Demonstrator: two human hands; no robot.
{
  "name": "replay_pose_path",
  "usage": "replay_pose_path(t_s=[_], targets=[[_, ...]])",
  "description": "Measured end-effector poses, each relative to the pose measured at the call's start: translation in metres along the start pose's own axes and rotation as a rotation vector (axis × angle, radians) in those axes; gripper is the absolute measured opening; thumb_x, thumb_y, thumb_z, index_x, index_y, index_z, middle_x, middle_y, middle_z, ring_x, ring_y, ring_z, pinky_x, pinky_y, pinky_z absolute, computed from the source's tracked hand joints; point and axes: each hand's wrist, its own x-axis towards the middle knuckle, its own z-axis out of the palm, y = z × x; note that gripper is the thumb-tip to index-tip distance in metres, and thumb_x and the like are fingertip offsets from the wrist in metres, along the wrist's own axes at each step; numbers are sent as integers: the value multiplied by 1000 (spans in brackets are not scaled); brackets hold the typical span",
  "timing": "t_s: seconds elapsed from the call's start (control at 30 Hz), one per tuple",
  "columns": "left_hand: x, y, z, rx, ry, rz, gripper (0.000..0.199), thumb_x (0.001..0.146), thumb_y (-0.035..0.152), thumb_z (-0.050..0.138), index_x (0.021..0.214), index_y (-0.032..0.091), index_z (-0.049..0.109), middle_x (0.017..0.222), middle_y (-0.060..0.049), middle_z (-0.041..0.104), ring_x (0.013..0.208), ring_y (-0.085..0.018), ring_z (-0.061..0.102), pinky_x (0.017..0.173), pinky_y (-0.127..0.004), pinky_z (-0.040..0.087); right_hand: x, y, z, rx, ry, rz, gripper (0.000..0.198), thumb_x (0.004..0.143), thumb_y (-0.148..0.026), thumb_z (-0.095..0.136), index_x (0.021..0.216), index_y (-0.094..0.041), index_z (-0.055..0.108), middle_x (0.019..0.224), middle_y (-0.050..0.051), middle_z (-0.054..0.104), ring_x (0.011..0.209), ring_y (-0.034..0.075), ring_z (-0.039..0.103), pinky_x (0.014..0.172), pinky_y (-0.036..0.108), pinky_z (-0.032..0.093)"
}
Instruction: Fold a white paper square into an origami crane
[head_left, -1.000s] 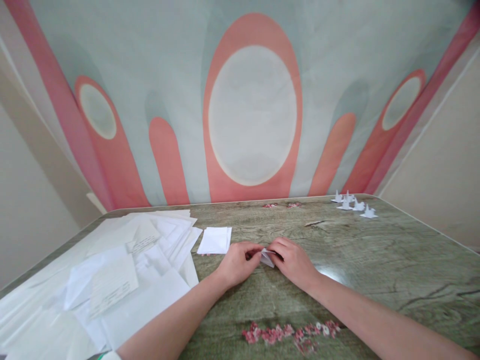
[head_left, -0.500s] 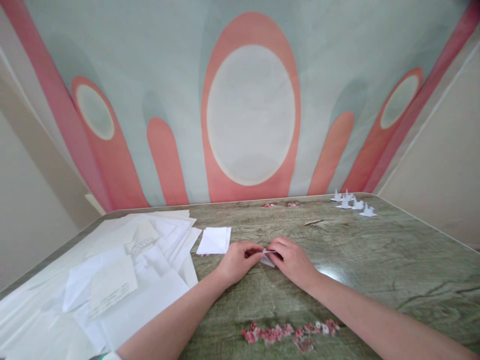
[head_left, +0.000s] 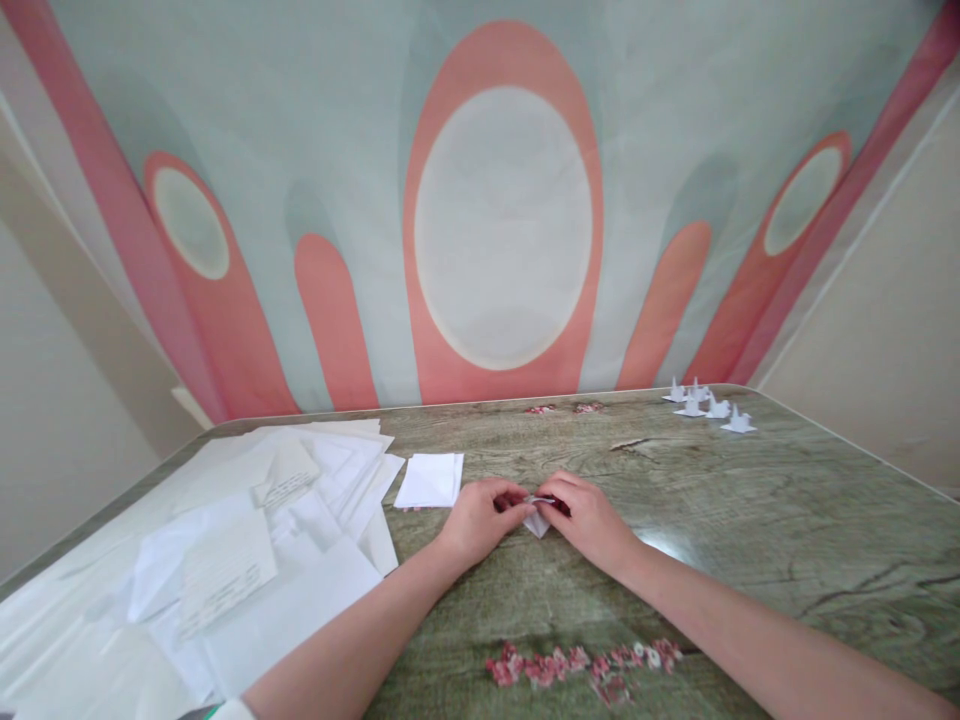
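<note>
Between my two hands, just above the middle of the table, is a small piece of folded white paper [head_left: 537, 523], its pointed end hanging toward me. My left hand [head_left: 484, 518] pinches its left side with thumb and fingers. From the other side, my right hand [head_left: 581, 515] grips the upper right edge, fingers closed. Parts of the paper are hidden behind the fingertips. A short stack of square white sheets [head_left: 430, 481] lies beyond my left hand. Several folded paper cranes [head_left: 739, 421] stand at the table's far right corner.
A wide heap of loose white paper sheets [head_left: 300, 610] covers the left of the wood-grain table [head_left: 757, 540]. Pink flower decorations [head_left: 559, 664] show on the near surface, with smaller ones [head_left: 589, 408] at the far edge. A patterned backdrop [head_left: 502, 380] rises behind the table.
The folded paper has turned slightly, and its point now hangs more directly toward me. Both hands keep their grip with small finger shifts.
</note>
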Motion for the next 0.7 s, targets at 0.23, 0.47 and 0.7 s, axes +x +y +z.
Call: replay_pose_path(t_s=[0.23,0.47,0.7], targets=[[1,-1,3,48,9,14,23,75,38,61,87,19,68,76,0,66,66,-13,58,61,-20,43,0,-1,-2,17,-32,-4,9,82,-15,54,83,-19,63,79,1,54,73,14,54,66,26,42],[3,1,4,184,12,59,24,76,42,61,86,21,68,75,0,63,63,-12,55,60,-21,41,0,1,-8,65,-101,-7,8,82,-16,55,85,-19,62,81,2,54,74,14,54,67,25,42],[3,0,4,260,10,65,18,78,38,59,86,23,67,74,1,61,65,-13,55,60,-21,40,0,-1,-14,108,-146,13,12,83,-18,54,91,-19,63,83,2,56,69,13,55,64,24,44]])
